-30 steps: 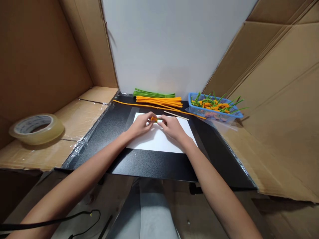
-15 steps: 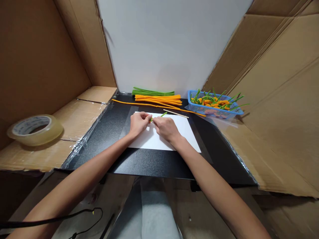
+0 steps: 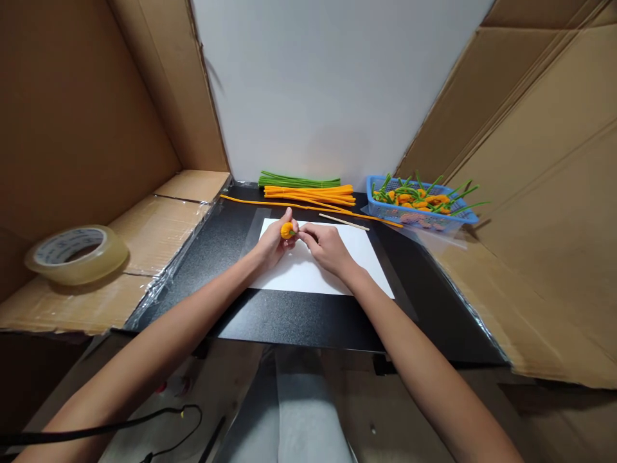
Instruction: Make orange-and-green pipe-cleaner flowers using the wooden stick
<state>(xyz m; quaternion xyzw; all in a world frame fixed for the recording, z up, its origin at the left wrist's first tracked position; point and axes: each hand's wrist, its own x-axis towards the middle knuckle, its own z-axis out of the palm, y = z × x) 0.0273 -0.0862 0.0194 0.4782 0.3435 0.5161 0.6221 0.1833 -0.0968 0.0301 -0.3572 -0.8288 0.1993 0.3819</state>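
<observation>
My left hand is turned partly palm up, its fingers closed around a small rounded orange pipe-cleaner piece. The looped orange ribs of that piece face me. At its right side a short bit of green stem shows. My right hand pinches with thumb and forefinger at the end of this green stem; the rest of the stem is hidden by the fingers. Both hands are over a white sheet of paper on the black table.
Bundles of green pipe cleaners and orange pipe cleaners lie at the back. Loose orange strands and a thin wooden stick are in front. A blue basket holds several orange-and-green pieces. A tape roll rests on cardboard at left.
My left hand has rolled palm up, bringing the orange piece into view. The green end that stuck up above my right hand is no longer visible. The view has shifted slightly.
</observation>
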